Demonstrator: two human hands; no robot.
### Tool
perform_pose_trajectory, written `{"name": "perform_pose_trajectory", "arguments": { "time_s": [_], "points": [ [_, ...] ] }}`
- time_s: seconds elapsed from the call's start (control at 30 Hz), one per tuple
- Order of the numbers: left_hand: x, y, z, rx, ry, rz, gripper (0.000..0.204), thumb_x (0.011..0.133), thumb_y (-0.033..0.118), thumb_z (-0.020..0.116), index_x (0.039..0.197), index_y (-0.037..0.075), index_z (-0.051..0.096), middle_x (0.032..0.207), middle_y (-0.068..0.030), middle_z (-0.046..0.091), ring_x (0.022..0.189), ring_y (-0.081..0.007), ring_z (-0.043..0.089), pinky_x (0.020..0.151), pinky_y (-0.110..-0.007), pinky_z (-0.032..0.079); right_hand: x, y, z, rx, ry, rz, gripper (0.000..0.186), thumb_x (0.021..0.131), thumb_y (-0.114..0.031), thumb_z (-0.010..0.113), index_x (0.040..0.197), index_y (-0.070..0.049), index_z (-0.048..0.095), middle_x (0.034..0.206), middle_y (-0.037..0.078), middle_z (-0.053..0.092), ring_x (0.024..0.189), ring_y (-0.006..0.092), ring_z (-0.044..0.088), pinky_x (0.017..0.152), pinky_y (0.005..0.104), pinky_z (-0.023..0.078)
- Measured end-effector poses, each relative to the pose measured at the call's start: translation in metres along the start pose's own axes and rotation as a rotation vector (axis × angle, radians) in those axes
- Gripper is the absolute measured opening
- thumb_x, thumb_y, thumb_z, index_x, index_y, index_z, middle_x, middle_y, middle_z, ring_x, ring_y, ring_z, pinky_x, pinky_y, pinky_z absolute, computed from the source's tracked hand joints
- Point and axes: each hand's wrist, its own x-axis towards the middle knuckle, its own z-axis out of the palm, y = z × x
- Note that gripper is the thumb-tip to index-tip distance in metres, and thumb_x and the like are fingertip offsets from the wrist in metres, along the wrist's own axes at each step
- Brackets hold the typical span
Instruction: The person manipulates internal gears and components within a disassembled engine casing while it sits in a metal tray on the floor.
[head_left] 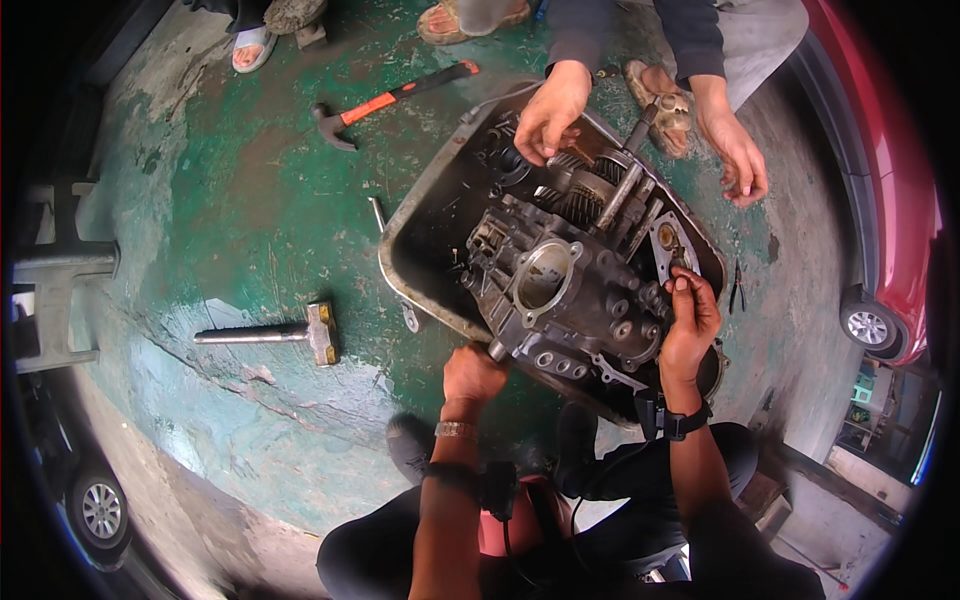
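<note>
A dark, greasy gearbox housing (pixel 590 275) with a round, pale-rimmed opening lies in a metal tray (pixel 440 225). My left hand (pixel 474 374) is closed round the stubby shaft end (pixel 499 351) at the housing's lower left corner. On the housing's right side, my right hand (pixel 690 325) has thumb and fingers pinched together beside a flat light-grey plate (pixel 664 240). Whatever small part is in that pinch is hard to make out. Toothed gears (pixel 585 195) and long metal shafts (pixel 622 195) show at the far side of the housing.
Across the tray, another person's hand (pixel 555 110) reaches over the gears; their other hand (pixel 735 155) hangs outside the rim. A claw hammer (pixel 390 100), a sledgehammer (pixel 322 333) and pliers (pixel 737 290) lie on the green floor. A stool (pixel 65 265) stands left, a red car (pixel 900 200) right.
</note>
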Motion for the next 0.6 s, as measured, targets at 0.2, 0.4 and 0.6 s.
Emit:
{"name": "perform_pose_trajectory", "arguments": {
  "time_s": [0.2,0.4,0.6],
  "points": [
    [0.002,0.004,0.006,-0.011,-0.009,0.014,0.04,0.073,0.04,0.064,0.084,0.002,0.068,0.087,-0.0234,0.065,0.085,-0.0398,0.063,0.077,-0.045,0.052,0.002,0.004,-0.006,-0.025,0.011,-0.007,0.017,0.092,-0.011,0.056,0.1,0.002,0.062,0.085,0.002,0.06,0.08,0.0084,0.054,0.075,0.0214,0.042],
    [-0.001,-0.002,0.001,0.016,0.017,0.011,0.04,0.073,0.04,0.064,0.084,0.002,0.068,0.086,-0.023,0.066,0.084,-0.0398,0.063,0.077,-0.045,0.052,-0.001,0.0,0.0,-0.029,0.001,-0.014,0.017,0.092,-0.011,0.055,0.099,0.002,0.062,0.084,0.001,0.06,0.079,0.0082,0.053,0.074,0.0213,0.042],
    [0.002,0.0,0.003,0.027,-0.006,-0.001,0.04,0.072,0.04,0.064,0.084,0.002,0.068,0.086,-0.0232,0.066,0.085,-0.0396,0.063,0.078,-0.045,0.052,0.0,0.003,-0.004,-0.044,0.012,-0.001,0.017,0.092,-0.012,0.056,0.099,0.002,0.063,0.084,0.001,0.06,0.079,0.0082,0.053,0.075,0.021,0.042]
  ]
}}
